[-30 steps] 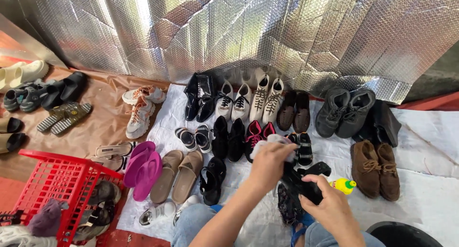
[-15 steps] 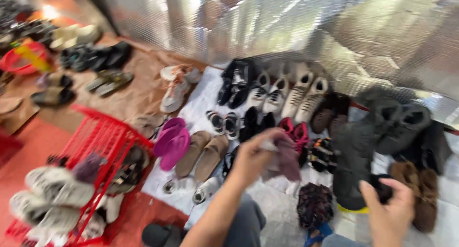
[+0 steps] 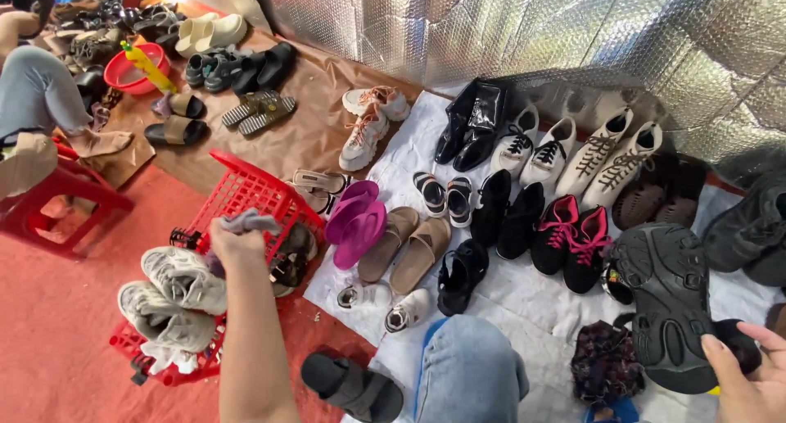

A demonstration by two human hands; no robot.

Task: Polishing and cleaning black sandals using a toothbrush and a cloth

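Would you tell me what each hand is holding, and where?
Left hand clutches a grey cloth by its middle; right hand holds a black shoe at one end.

The red plastic basket (image 3: 246,195) stands on the floor left of the white sheet (image 3: 524,288), with pale grey sneakers (image 3: 176,296) piled at its near end. The left hand (image 3: 237,241) hangs over the basket, its grip closed on a grey cloth (image 3: 250,221). On the sheet, purple sandals (image 3: 358,222) lie nearest the basket, tan slides (image 3: 405,247) to their right, and black-and-pink sneakers (image 3: 573,236) further right. At the far right, the right hand (image 3: 753,378) holds a black chunky-soled shoe (image 3: 667,308), sole up.
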